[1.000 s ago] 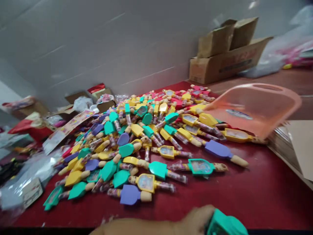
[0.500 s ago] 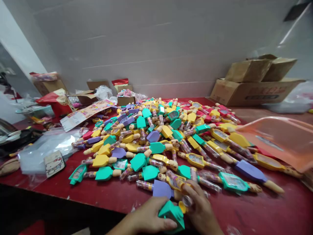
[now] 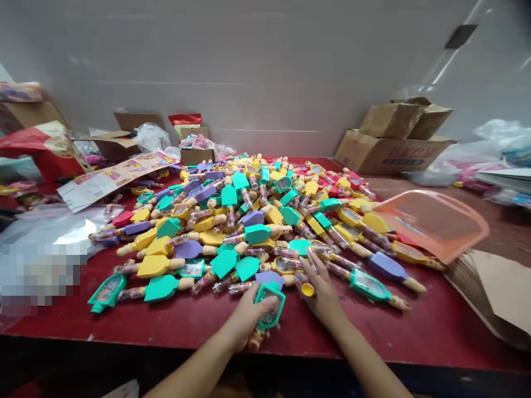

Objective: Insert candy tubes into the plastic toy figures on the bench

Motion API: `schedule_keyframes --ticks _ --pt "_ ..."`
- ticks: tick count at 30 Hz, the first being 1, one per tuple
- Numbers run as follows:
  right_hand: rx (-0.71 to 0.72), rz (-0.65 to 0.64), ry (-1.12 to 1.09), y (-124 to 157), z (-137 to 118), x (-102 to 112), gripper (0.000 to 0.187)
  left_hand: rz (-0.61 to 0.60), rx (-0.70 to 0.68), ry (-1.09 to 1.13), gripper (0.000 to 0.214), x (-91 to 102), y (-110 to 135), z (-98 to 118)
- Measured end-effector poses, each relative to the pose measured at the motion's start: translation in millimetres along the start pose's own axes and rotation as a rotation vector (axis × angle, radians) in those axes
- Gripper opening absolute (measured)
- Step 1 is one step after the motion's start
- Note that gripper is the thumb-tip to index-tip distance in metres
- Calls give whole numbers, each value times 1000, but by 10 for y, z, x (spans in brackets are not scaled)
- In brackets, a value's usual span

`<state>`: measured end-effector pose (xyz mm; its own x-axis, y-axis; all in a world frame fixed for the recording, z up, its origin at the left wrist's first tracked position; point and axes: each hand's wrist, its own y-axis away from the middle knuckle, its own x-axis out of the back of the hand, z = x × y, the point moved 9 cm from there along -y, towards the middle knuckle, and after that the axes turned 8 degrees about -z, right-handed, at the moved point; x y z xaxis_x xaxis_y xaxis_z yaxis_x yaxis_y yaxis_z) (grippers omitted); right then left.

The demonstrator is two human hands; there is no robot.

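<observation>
The left hand (image 3: 244, 320) grips a teal-framed toy (image 3: 269, 307).

Pale wall (image 3: 265, 72) (seamed) behind a red table (image 3: 435, 320).

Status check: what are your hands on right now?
Left hand: holding teal-framed candy toy. Right hand: beside yellow plastic cap. Heaped candy toys directly ahead.

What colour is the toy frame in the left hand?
The toy frame is teal, seen best in the head view.
</observation>
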<state>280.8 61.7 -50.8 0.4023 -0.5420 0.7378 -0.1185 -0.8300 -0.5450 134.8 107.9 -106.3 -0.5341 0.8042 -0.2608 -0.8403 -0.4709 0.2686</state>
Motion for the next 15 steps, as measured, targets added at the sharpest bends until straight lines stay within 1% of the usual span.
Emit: schedule_keyframes --ticks 3,5,8,10,13,15 --pt "-51 25 12 183 -69 70 42 9 94 98 59 -73 205 -197" --pt "-117 86 35 285 -66 142 41 -21 136 163 55 -205 267 -292" --pt "-219 215 66 424 -40 277 36 -87 171 255 56 -451 255 -380" --pt "-268 295 49 507 -24 367 27 -122 191 287 57 -578 219 -422" --pt "-321 359 -46 612 30 459 15 -140 207 279 60 -640 177 -448" --pt "-361 336 -135 669 105 458 20 -133 210 257 62 -613 167 -432"
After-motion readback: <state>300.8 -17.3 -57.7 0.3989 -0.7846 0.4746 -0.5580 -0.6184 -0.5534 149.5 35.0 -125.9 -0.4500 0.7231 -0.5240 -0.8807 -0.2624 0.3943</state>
